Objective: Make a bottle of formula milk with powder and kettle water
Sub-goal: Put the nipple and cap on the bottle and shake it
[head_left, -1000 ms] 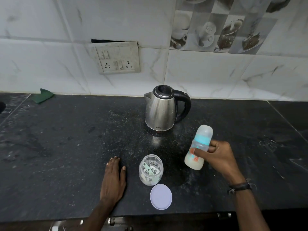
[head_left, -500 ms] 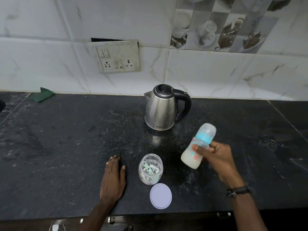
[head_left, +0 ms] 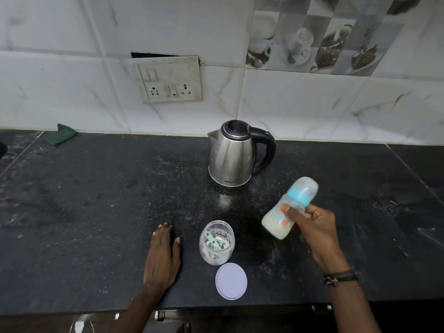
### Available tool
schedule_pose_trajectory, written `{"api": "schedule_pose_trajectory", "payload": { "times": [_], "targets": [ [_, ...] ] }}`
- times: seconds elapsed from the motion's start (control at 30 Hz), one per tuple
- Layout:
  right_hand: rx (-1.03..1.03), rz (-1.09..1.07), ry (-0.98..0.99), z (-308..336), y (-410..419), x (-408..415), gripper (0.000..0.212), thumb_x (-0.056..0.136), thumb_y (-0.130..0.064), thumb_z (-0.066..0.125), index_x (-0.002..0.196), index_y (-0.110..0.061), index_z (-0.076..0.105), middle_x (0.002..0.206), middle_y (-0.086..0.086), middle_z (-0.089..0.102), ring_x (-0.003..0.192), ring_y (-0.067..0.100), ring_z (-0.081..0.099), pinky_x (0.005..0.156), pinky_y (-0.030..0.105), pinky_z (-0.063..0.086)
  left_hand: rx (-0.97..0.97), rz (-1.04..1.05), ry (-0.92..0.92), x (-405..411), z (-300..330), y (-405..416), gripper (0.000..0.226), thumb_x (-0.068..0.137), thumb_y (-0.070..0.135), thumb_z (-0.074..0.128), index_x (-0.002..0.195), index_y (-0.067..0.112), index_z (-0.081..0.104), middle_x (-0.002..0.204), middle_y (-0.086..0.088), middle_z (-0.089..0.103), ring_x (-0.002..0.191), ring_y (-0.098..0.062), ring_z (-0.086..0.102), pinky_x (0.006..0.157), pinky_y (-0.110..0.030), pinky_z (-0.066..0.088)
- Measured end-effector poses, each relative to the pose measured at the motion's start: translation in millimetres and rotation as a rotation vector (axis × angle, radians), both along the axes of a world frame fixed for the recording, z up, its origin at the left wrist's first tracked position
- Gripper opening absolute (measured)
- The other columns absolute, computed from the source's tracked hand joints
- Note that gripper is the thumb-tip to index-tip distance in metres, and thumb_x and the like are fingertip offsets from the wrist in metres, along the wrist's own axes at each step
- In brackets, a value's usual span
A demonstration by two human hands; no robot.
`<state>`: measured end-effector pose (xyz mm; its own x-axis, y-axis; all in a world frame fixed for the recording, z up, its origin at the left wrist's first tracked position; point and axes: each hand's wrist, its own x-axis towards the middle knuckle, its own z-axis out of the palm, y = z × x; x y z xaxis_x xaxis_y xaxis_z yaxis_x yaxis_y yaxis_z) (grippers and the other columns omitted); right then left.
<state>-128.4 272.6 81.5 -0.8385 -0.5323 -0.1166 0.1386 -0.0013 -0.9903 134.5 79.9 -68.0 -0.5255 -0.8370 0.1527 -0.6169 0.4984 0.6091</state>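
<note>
Bottle (head_left: 287,209) of pale formula is being gripped around its middle by the right hand (head_left: 312,224), fingers and thumb wrapped closed about it, held clear of the bench (head_left: 96,212) to the right of the kettle (head_left: 231,156) and nearer the person than it. Its long axis is leaning: capped top with the teal collar pointing up and to the right, milky base pointing down and left toward the open powder jar (head_left: 217,242). The mixing appears to be under way, and any setting-down would call for righting that tilt first. The left hand (head_left: 163,257) is lying flat and empty on the bench, palm down with fingers extended, well to the near left of the kettle and just left of the jar, so the right hand alone is working the bottle. A scoop is lying inside the jar, and the jar's round lid (head_left: 231,281) is resting loose on the bench at the near side. Compared with a second earlier, the bottle is leaning further over and its top is sitting further right, consistent with a shaking motion, while the left hand, jar, lid and kettle are sitting in unchanged places.
</note>
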Motion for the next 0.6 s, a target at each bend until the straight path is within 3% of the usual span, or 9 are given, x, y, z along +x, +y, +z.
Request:
{"api": "schedule_pose_trajectory", "payload": {
  "times": [0.07,0.17,0.23,0.3,0.4,0.53,0.6],
  "targets": [
    [-0.041,-0.093,-0.052,-1.0,-0.3,-1.0,0.019,0.079,-0.012,0.078,0.095,-0.004,0.073,0.079,0.001,0.078,0.068,0.009,0.073,0.054,0.018,0.055,0.013,0.003,-0.008,-0.8,0.4,0.6,0.052,0.097,0.032,0.041,0.137,0.0,0.049,0.145,-0.018,0.048,0.139,-0.031,0.04,0.118,-0.046,0.03],
    [0.034,0.091,0.003,-5.4,2.0,5.8,0.031,0.07,-0.008,0.081,0.1,-0.004,0.074,0.086,0.005,0.078,0.077,0.014,0.075,0.062,0.021,0.057,0.005,0.004,-0.003,0.4,0.5,0.4,0.051,0.096,0.031,0.042,0.136,0.0,0.049,0.144,-0.018,0.049,0.138,-0.032,0.042,0.117,-0.046,0.03],
    [-0.05,0.018,-0.021,-7.8,3.1,6.2,0.035,0.067,-0.014,0.08,0.101,-0.004,0.073,0.089,0.007,0.078,0.079,0.015,0.075,0.063,0.023,0.058,0.001,0.0,0.0,0.2,1.4,0.0,0.052,0.096,0.032,0.041,0.137,0.0,0.049,0.145,-0.018,0.049,0.138,-0.031,0.041,0.117,-0.046,0.03],
    [-0.101,-0.079,-0.069,-4.9,3.0,2.2,0.028,0.074,-0.014,0.079,0.1,-0.006,0.073,0.087,0.004,0.078,0.077,0.013,0.074,0.062,0.023,0.059,0.009,-0.001,-0.012,-0.4,1.6,0.6,0.052,0.096,0.032,0.041,0.137,0.0,0.049,0.145,-0.018,0.049,0.138,-0.031,0.041,0.117,-0.047,0.03],
    [0.027,0.088,0.018,1.0,1.2,3.6,0.023,0.076,0.0,0.078,0.097,-0.007,0.073,0.081,0.001,0.078,0.072,0.01,0.074,0.06,0.02,0.057,0.008,0.002,-0.01,0.2,1.7,1.0,0.052,0.096,0.032,0.041,0.137,0.0,0.049,0.145,-0.018,0.048,0.138,-0.032,0.041,0.117,-0.048,0.03],
    [-0.083,-0.122,-0.023,3.6,0.0,-0.9,0.013,0.081,-0.011,0.077,0.093,-0.01,0.073,0.077,-0.003,0.077,0.066,0.006,0.072,0.053,0.017,0.054,0.006,-0.001,-0.005,-0.1,1.4,1.3,0.052,0.096,0.032,0.041,0.137,0.0,0.049,0.145,-0.018,0.048,0.139,-0.032,0.04,0.117,-0.047,0.03],
    [-0.005,-0.037,0.023,4.2,-2.6,-0.1,0.017,0.078,-0.006,0.078,0.094,-0.009,0.073,0.079,-0.001,0.078,0.069,0.009,0.073,0.055,0.018,0.055,0.007,0.002,-0.005,0.1,0.6,1.5,0.052,0.096,0.031,0.042,0.136,-0.001,0.05,0.144,-0.019,0.049,0.138,-0.033,0.041,0.117,-0.048,0.03]
  ]
}}
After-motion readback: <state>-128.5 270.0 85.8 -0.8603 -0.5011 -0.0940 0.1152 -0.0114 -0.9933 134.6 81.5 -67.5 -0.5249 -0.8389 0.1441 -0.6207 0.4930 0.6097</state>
